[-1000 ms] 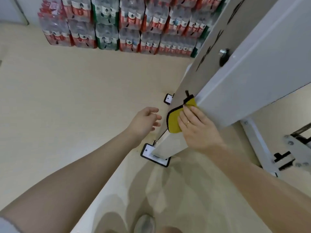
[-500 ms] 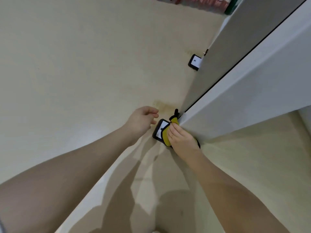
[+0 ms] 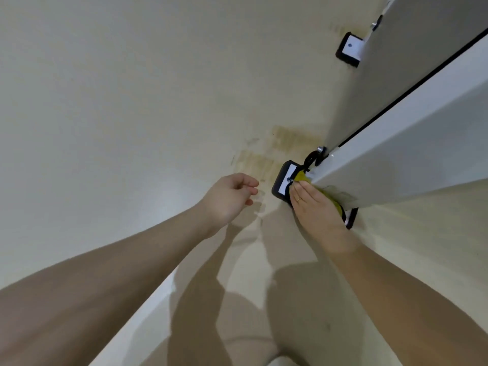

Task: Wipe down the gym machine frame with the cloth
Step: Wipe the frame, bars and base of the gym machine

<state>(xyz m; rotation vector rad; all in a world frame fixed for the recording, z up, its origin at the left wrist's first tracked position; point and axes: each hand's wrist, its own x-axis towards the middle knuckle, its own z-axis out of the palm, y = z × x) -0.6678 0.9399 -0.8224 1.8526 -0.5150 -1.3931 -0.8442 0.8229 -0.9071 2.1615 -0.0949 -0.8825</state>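
Head view: right hand (image 3: 315,204), fingers straight and together, presses the yellow cloth (image 3: 301,177) flat against the white frame (image 3: 396,165) at its base, just above a black-edged foot (image 3: 284,180). Left hand (image 3: 228,199) hovers near, loosely curled, holding nothing, above the floor (image 3: 132,101).

Soft, even light — arm shadows on floor (image 3: 132,101), wide-angle edge warp

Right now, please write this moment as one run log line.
right hand: presses yellow cloth on white frame base | left hand: free
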